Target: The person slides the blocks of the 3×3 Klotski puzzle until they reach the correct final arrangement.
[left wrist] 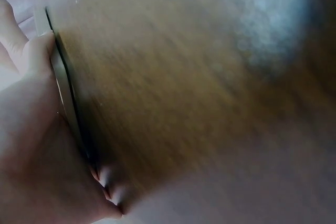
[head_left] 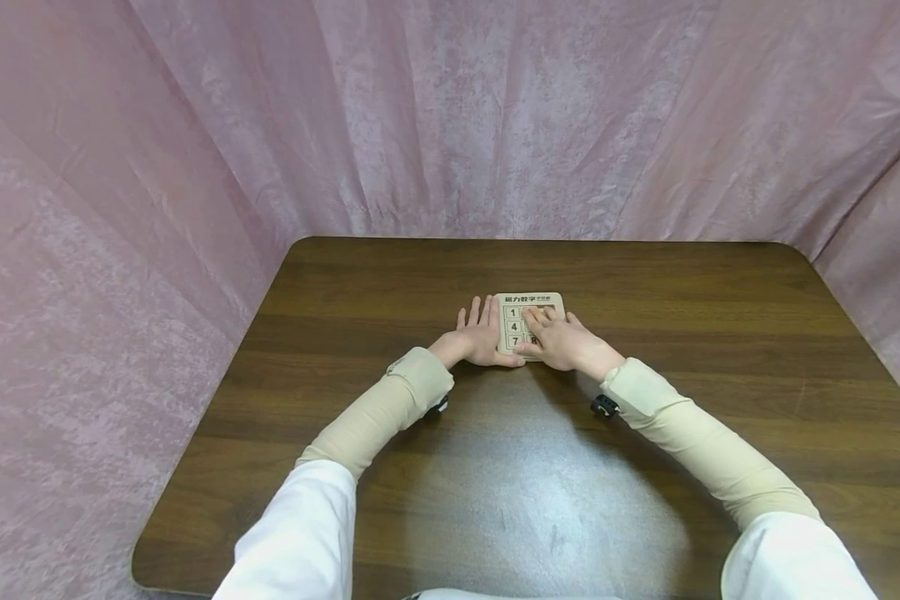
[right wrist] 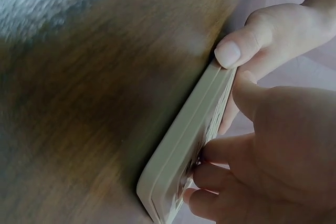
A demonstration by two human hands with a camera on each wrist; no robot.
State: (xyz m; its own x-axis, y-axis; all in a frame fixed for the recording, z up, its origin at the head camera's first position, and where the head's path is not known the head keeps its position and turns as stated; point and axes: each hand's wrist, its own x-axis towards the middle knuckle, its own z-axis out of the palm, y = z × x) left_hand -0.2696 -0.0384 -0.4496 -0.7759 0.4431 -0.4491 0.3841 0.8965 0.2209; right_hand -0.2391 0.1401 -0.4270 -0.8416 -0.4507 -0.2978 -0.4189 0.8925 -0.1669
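A beige number slide puzzle (head_left: 512, 327) lies flat on the table, with black printed characters along its far edge and numbered tiles 1, 4, 7 and 8 showing. My left hand (head_left: 478, 339) lies along its left side, fingers straight and spread. The left thumb (right wrist: 229, 53) rests at the near left corner, as the right wrist view shows. Over the tiles is my right hand (head_left: 566, 343), its fingertips (right wrist: 205, 175) touching the puzzle's face. That hand hides the middle and right tiles. In the left wrist view the puzzle's edge (left wrist: 65, 87) runs beside the left palm.
The dark brown wooden table (head_left: 720, 333) has rounded far corners and a bright glare patch near the person. Pink velvet curtains (head_left: 457, 125) hang behind it and at both sides. Beige sleeves cover both forearms, and a small black device (head_left: 604, 407) sits under the right wrist.
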